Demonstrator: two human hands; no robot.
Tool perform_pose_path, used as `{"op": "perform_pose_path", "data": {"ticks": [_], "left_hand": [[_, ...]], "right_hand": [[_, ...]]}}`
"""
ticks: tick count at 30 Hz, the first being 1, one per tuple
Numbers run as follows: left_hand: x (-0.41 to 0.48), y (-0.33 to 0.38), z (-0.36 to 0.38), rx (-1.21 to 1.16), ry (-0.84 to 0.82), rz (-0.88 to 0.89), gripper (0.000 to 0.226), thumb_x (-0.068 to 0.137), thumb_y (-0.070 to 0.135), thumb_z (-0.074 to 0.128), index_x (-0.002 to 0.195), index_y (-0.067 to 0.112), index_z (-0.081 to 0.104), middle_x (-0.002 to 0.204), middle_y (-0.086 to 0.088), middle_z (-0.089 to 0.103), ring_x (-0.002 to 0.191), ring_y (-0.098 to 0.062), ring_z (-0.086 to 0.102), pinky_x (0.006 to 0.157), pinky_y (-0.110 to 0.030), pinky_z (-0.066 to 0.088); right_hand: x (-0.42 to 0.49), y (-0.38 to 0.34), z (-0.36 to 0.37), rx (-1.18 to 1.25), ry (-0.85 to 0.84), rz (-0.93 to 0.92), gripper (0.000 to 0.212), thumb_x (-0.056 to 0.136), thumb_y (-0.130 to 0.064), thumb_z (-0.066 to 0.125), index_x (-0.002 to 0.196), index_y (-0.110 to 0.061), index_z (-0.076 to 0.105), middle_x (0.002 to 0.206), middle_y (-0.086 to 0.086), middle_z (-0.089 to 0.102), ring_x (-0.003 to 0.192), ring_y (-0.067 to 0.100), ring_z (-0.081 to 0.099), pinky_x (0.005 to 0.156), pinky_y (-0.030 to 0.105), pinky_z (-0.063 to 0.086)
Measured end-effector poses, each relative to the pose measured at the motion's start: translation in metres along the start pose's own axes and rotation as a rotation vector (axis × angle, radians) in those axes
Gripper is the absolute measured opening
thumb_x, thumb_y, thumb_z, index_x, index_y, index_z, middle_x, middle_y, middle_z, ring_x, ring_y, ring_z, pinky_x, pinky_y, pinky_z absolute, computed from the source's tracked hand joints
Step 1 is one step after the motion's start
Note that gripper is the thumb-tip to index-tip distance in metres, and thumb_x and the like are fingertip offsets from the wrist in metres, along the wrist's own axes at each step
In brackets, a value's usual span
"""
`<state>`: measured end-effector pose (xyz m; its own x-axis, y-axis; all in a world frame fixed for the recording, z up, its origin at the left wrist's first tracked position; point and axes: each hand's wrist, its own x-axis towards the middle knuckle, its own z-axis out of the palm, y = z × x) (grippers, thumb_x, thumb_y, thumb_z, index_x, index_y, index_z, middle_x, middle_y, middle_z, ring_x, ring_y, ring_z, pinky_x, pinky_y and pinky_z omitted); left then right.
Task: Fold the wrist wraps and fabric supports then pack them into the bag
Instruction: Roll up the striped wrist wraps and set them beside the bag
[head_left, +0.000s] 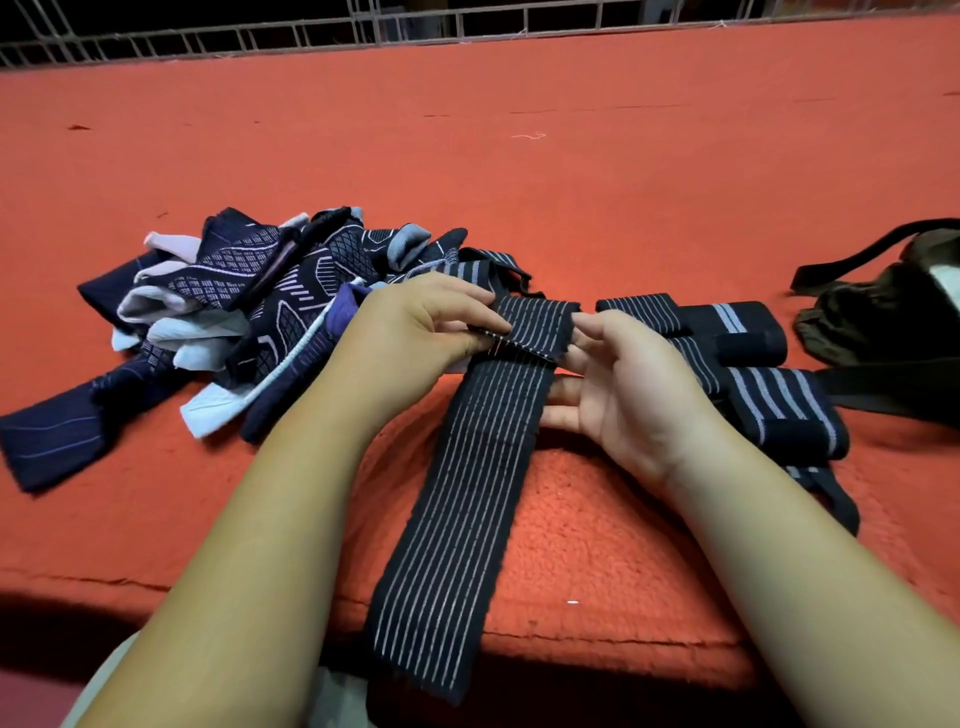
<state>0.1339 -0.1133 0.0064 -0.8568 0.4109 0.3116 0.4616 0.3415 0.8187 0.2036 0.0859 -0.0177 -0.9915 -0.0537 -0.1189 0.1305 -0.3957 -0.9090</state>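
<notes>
Left hand (431, 322) pinching folded top of striped wrap (467, 493), right hand (618, 384) open, palm inward, touching wrap's edge

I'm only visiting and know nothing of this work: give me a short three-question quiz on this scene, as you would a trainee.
1. True or false: the bag lies right of the folded wraps.
2. The striped wrap has its near end: A) hanging over the table edge; B) inside the bag; C) rolled up.
3. Fill in: the unfolded pile lies to the striped wrap's ___.
Key: 1 true; 2 A; 3 left.
</notes>
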Motion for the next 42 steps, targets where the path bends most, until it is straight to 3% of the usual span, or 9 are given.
{"op": "perform_pose_path", "data": {"ticks": [3,8,16,21,26,28,34,38,42], "left_hand": [[0.000,0.003,-0.001,0.058,-0.015,-0.012,0.028,0.086,-0.003,0.083,0.105,0.017,0.086,0.128,0.008,0.069,0.095,0.012,0.066,0.080,-0.011,0.055],[-0.003,0.004,-0.009,-0.047,-0.124,-0.130,0.045,0.091,-0.014,0.065,0.117,0.021,0.076,0.127,0.003,0.071,0.095,-0.006,0.073,0.085,-0.023,0.060],[0.001,0.000,-0.005,-0.349,-0.176,-0.334,0.024,0.101,0.007,0.070,0.124,0.007,0.071,0.118,-0.010,0.078,0.100,-0.020,0.076,0.078,-0.030,0.061],[0.007,-0.002,0.002,-0.488,0.019,-0.335,0.022,0.096,0.002,0.075,0.118,-0.001,0.073,0.115,-0.025,0.076,0.098,-0.029,0.073,0.087,-0.041,0.062],[0.010,-0.003,0.007,-0.513,0.105,-0.305,0.015,0.096,0.005,0.076,0.110,0.010,0.078,0.105,-0.016,0.078,0.093,-0.029,0.066,0.083,-0.041,0.056],[0.009,-0.001,0.009,-0.522,0.071,-0.284,0.018,0.100,0.005,0.070,0.116,0.009,0.077,0.116,-0.022,0.077,0.097,-0.031,0.065,0.085,-0.043,0.054],[0.007,0.006,0.006,-0.562,0.036,-0.301,0.022,0.099,-0.006,0.061,0.116,0.001,0.074,0.084,-0.005,0.075,0.060,-0.008,0.065,0.053,-0.020,0.049],[0.007,0.004,0.007,-0.544,0.030,-0.313,0.021,0.096,-0.007,0.063,0.107,0.003,0.078,0.091,-0.014,0.078,0.068,-0.015,0.068,0.064,-0.026,0.054],[0.004,0.006,0.013,-0.480,0.016,-0.318,0.028,0.096,-0.010,0.057,0.103,0.004,0.080,0.093,-0.017,0.078,0.068,-0.013,0.067,0.062,-0.020,0.055]], "right_hand": [[-0.001,0.003,-0.001,-0.099,0.005,-0.052,0.025,0.106,-0.014,0.058,0.127,-0.008,0.070,0.121,0.011,0.078,0.098,0.027,0.077,0.086,0.045,0.063],[0.002,0.006,-0.003,-0.184,0.016,-0.127,0.039,0.100,0.011,0.057,0.136,-0.004,0.062,0.128,0.016,0.075,0.119,0.033,0.074,0.104,0.053,0.057],[-0.003,0.006,0.000,-0.317,0.041,-0.222,0.041,0.100,0.007,0.060,0.137,-0.012,0.062,0.130,0.007,0.076,0.124,0.026,0.072,0.113,0.058,0.051],[-0.002,0.002,-0.001,-0.355,0.139,-0.211,0.024,0.103,-0.011,0.068,0.126,-0.016,0.072,0.103,0.016,0.078,0.093,0.024,0.075,0.084,0.043,0.065],[0.002,-0.002,-0.001,-0.155,0.168,-0.170,0.025,0.108,-0.007,0.058,0.129,-0.012,0.071,0.076,0.002,0.068,0.059,0.012,0.060,0.057,0.027,0.056],[0.003,-0.005,-0.001,-0.063,0.148,-0.169,0.029,0.109,-0.004,0.053,0.131,-0.012,0.070,0.081,0.001,0.072,0.062,0.010,0.063,0.061,0.028,0.058],[0.003,-0.012,0.000,0.072,0.162,-0.139,0.029,0.103,-0.004,0.051,0.113,-0.005,0.078,0.088,0.008,0.074,0.080,0.018,0.070,0.076,0.034,0.063],[0.000,-0.011,0.001,0.022,0.112,-0.099,0.024,0.104,-0.017,0.060,0.118,-0.003,0.075,0.097,0.010,0.076,0.084,0.020,0.072,0.088,0.043,0.058],[-0.001,0.000,0.001,-0.126,0.092,-0.121,0.026,0.101,-0.003,0.068,0.127,-0.006,0.072,0.107,0.009,0.076,0.099,0.019,0.074,0.099,0.042,0.059]]}}
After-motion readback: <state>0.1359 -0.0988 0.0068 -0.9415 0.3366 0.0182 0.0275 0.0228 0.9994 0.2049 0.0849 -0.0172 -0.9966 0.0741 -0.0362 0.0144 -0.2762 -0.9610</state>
